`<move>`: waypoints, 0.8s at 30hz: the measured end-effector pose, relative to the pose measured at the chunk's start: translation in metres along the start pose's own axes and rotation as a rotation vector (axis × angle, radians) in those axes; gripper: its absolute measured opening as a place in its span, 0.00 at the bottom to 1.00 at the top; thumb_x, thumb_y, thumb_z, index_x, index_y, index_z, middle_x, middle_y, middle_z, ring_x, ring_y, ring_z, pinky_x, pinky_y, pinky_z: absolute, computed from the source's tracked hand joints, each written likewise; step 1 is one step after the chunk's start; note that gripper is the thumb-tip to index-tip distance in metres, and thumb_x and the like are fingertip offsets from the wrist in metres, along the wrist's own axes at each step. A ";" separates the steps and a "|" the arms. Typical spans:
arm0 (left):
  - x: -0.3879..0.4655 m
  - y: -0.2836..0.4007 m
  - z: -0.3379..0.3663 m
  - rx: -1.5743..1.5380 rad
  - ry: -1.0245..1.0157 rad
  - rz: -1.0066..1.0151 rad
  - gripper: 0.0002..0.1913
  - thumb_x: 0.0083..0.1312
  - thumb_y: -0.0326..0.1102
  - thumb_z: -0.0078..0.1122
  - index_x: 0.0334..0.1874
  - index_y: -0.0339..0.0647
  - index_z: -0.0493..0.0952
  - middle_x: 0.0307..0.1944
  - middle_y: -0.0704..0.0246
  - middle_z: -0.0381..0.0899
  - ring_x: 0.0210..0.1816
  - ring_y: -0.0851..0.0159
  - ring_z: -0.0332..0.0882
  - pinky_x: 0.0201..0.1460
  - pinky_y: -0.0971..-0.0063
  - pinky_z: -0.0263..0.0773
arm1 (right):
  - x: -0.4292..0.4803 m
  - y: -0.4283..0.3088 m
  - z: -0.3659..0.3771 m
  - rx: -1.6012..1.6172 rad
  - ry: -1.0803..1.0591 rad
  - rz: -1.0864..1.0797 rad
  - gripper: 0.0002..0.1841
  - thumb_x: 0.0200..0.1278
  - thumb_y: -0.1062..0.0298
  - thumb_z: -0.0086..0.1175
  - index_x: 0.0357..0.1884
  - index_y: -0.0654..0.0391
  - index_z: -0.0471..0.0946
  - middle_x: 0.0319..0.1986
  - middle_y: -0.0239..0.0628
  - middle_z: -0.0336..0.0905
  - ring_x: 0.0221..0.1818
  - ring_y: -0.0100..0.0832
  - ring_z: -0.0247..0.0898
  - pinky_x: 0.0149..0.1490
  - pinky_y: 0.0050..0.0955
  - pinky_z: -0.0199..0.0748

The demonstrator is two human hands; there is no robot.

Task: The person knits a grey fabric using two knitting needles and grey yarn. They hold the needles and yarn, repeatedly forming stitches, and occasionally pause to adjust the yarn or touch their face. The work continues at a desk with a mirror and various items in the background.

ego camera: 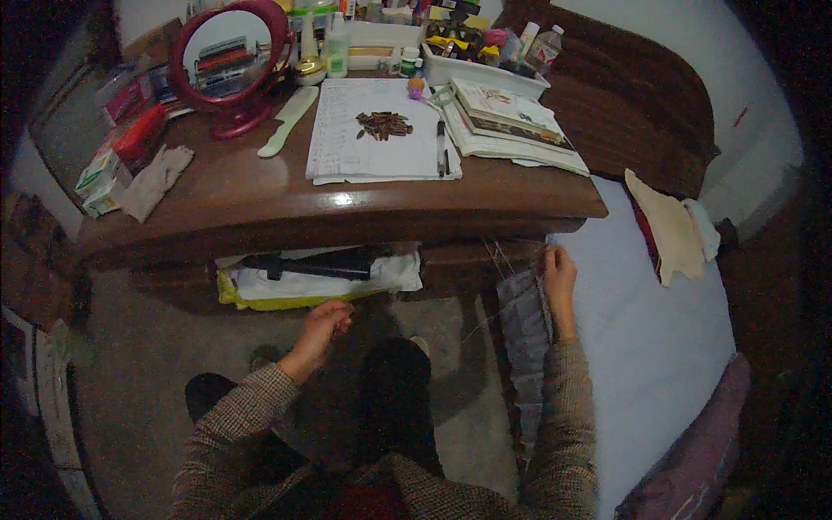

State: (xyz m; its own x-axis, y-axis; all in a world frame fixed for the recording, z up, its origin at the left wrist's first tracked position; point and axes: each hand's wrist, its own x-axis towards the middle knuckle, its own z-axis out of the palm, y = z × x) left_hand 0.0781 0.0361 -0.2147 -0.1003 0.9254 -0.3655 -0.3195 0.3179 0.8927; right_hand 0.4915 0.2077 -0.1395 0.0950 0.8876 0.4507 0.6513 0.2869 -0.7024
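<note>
My left hand point(328, 320) has its fingers curled just below the front of the wooden desk point(273, 175), near a yellow-edged white bag point(396, 276); whether it pinches something small is unclear. At the bed's edge, beside the desk's right front corner, my right hand point(559, 261) is bent with fingertips together, next to hanging grey quilted fabric point(520, 318). Thin pale strands run from near that hand over the fabric. On the desk, a small heap of brown seeds point(385, 125) lies on written paper sheets point(338, 156), with a black pen point(442, 149) at their right.
A pink-framed mirror point(227, 125), a pale green comb point(289, 120), stacked books point(507, 114) and a white bin of bottles point(487, 70) stand or lie on the desk. A long black object point(325, 265) rests in the space under the desktop. The bed point(643, 344) is at right.
</note>
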 end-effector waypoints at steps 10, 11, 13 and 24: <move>-0.020 -0.030 -0.044 0.189 -0.080 -0.094 0.07 0.67 0.34 0.53 0.41 0.40 0.78 0.32 0.73 0.77 0.34 0.76 0.73 0.37 0.81 0.68 | 0.045 -0.059 -0.033 -0.618 -0.150 -0.395 0.12 0.58 0.68 0.56 0.42 0.61 0.73 0.42 0.49 0.75 0.42 0.53 0.73 0.42 0.43 0.72; -0.021 -0.037 -0.047 0.143 -0.097 -0.064 0.07 0.68 0.34 0.53 0.41 0.40 0.78 0.32 0.73 0.77 0.34 0.76 0.73 0.38 0.81 0.69 | 0.044 -0.058 -0.030 -0.585 -0.152 -0.408 0.14 0.57 0.68 0.56 0.45 0.60 0.73 0.43 0.49 0.74 0.43 0.52 0.73 0.42 0.42 0.72; -0.022 -0.041 -0.043 0.051 -0.147 0.001 0.08 0.68 0.36 0.53 0.41 0.39 0.78 0.32 0.73 0.77 0.35 0.75 0.74 0.39 0.80 0.70 | 0.040 -0.048 -0.025 -0.534 -0.143 -0.429 0.19 0.56 0.69 0.57 0.50 0.60 0.72 0.46 0.48 0.73 0.46 0.51 0.73 0.44 0.40 0.73; -0.037 -0.031 -0.033 0.169 -0.128 -0.058 0.09 0.65 0.34 0.54 0.43 0.38 0.78 0.33 0.72 0.77 0.34 0.73 0.74 0.38 0.76 0.72 | -0.013 0.030 0.059 -0.317 -0.082 -0.411 0.18 0.61 0.76 0.49 0.54 0.63 0.70 0.50 0.53 0.72 0.52 0.54 0.70 0.53 0.42 0.70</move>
State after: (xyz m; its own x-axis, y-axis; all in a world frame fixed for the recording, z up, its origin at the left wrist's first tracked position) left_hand 0.0608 -0.0151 -0.2379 0.0379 0.9197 -0.3907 -0.1579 0.3916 0.9065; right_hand 0.4656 0.2260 -0.1983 -0.2669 0.7539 0.6004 0.8197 0.5052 -0.2699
